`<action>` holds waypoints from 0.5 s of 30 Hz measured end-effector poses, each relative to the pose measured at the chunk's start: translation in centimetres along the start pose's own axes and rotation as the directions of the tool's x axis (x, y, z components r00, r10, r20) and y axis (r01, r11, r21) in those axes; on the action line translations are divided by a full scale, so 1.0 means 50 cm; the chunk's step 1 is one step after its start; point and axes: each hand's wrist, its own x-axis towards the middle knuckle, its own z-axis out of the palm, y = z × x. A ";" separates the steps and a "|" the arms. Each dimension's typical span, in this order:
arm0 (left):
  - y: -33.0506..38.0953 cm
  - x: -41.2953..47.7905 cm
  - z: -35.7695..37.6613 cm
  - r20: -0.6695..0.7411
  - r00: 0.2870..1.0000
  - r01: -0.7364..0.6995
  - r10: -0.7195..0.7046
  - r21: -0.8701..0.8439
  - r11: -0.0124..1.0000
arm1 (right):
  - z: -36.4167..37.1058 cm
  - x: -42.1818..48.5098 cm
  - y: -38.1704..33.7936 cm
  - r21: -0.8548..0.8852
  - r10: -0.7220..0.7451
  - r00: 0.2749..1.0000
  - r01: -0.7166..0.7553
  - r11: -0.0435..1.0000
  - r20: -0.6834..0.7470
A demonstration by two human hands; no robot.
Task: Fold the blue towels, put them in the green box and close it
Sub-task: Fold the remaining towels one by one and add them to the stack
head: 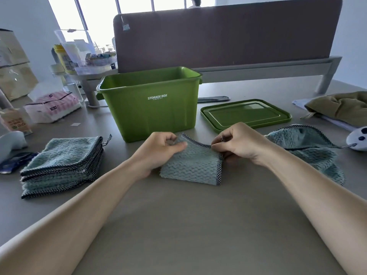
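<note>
Pinching a small blue towel (191, 165) by its far, check-trimmed edge: with the left hand (160, 150) at the left corner, thumb on top of the pile and fingers curled behind the edge; with the right hand (238, 144) at the right corner, fingertips closed on the trim. Lying folded on the grey worktop (188, 225), centre foreground, just in front of the green box (151, 104), near edge flat and far edge slightly lifted. Standing upright and uncovered directly behind both hands, lettered STORAGE BOX in white on the front wall, floor of the interior hidden by that wall. Resting flat on the worktop just right of the box and behind the right hand: matching green lid (246, 114). Stacked squarely left of the left forearm: pile of folded blue towels (63, 165), trimmed edges toward the centre and the viewer. Spread loose and rumpled right of the right forearm: unfolded blue towels (309, 151). Farther out, at left: pink-striped soft pack (53, 108); at far right: olive cloth bundle (341, 107) and white object with dark spots (357, 138), cut off by the frame edge. Beyond the lid: thin dark flat object (213, 99). Bounding the worktop at the back: brown divider panel (228, 36).
</note>
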 end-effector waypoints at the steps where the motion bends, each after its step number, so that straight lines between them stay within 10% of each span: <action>1: -0.003 -0.001 -0.001 -0.004 1.000 0.012 -0.012 0.000 1.000 | 0.001 0.001 0.003 -0.007 -0.003 1.000 0.003 1.000 -0.014; 15: -0.029 0.001 0.009 -0.111 0.985 -0.122 0.135 0.117 0.986 | 0.015 0.018 0.012 -0.219 -0.191 0.958 0.143 0.965 -0.215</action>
